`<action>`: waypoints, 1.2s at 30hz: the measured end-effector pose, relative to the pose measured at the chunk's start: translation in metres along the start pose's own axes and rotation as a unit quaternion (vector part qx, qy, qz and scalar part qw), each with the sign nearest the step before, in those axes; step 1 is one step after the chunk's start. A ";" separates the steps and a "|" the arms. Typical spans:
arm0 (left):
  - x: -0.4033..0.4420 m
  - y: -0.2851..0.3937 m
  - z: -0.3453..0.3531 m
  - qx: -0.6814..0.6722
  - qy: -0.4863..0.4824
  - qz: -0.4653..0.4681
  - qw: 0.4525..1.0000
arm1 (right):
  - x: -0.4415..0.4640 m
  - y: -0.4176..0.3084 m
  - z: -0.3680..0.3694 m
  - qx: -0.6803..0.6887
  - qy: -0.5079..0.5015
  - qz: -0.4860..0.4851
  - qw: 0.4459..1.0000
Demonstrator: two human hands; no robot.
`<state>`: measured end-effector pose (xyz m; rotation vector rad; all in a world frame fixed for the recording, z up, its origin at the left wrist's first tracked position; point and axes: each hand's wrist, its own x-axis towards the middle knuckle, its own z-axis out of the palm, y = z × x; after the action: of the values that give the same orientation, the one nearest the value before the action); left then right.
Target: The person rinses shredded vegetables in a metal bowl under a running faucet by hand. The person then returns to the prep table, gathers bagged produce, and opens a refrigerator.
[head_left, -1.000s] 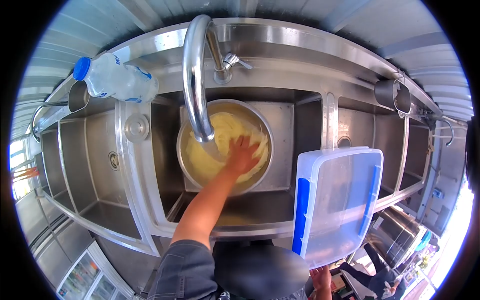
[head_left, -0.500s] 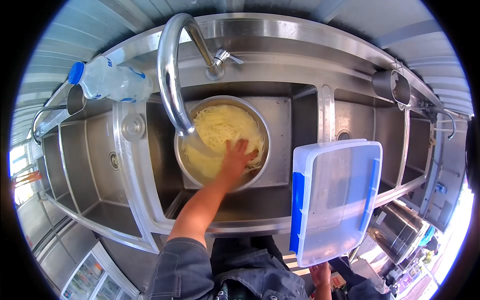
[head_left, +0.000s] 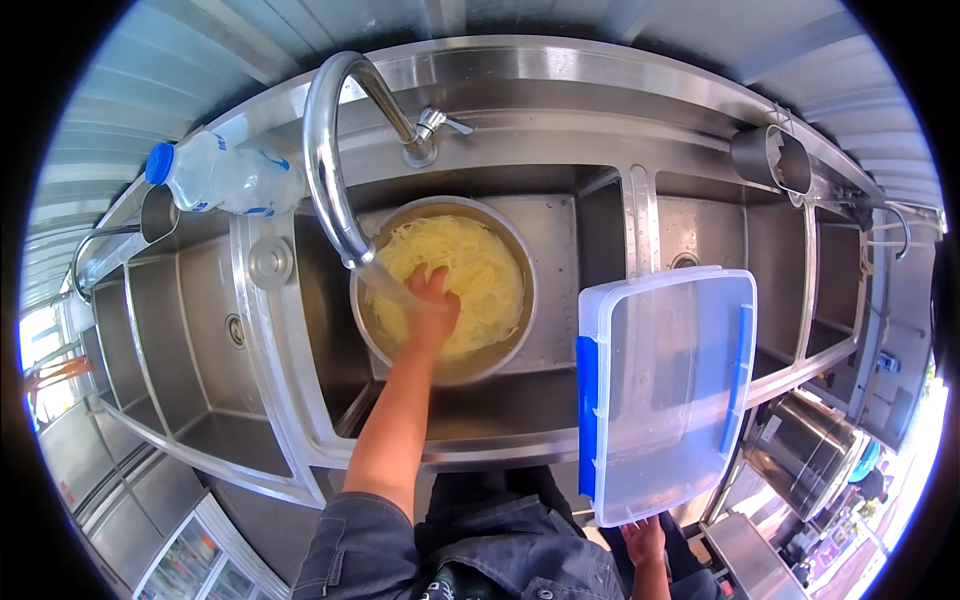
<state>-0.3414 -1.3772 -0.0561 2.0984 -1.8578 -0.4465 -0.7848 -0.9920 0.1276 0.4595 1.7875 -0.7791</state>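
With the left hand [head_left: 432, 306] half-spread, fingers gripping nothing visible, turn the pale shreds [head_left: 482, 270] gently in the metal bowl [head_left: 533, 290] near the sink basin's [head_left: 553, 245] left edge; whether the right hand [head_left: 645, 541] grips the plastic bin [head_left: 670, 390] is unclear.

Yellow shreds [head_left: 485, 280] in metal bowl [head_left: 530, 275], translucent box [head_left: 668, 390] at right
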 end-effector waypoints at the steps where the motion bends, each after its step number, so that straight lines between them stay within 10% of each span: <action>1: 0.000 0.005 0.004 -0.001 -0.001 0.000 1.000 | 0.003 0.001 -0.002 -0.003 0.000 0.002 1.000; 4: -0.002 0.037 0.030 -0.005 -0.025 0.065 0.998 | 0.003 0.000 -0.001 -0.001 0.003 -0.003 1.000; 10: 0.028 0.018 0.068 -0.011 -0.379 0.019 0.925 | -0.004 -0.009 -0.005 -0.009 0.006 -0.023 1.000; 14: 0.039 0.030 0.025 0.005 -0.259 -0.065 0.964 | 0.005 -0.008 -0.007 -0.007 0.011 -0.011 1.000; 16: 0.016 0.055 0.022 0.085 -0.070 0.077 0.991 | 0.005 -0.004 -0.006 -0.001 0.007 -0.005 1.000; 24: -0.037 0.041 0.059 0.163 -0.224 0.201 0.940 | 0.001 -0.019 0.002 0.016 -0.006 -0.010 1.000; 33: -0.012 0.019 0.031 0.108 -0.061 0.002 0.992 | 0.005 -0.015 0.008 0.028 -0.014 -0.017 0.999; 36: -0.022 0.026 0.013 0.110 -0.401 0.087 0.905 | 0.008 -0.020 0.010 0.018 -0.020 -0.019 0.999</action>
<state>-0.3732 -1.3586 -0.0560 2.0069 -2.6092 -1.2552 -0.7934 -1.0137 0.1238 0.4320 1.7516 -0.8435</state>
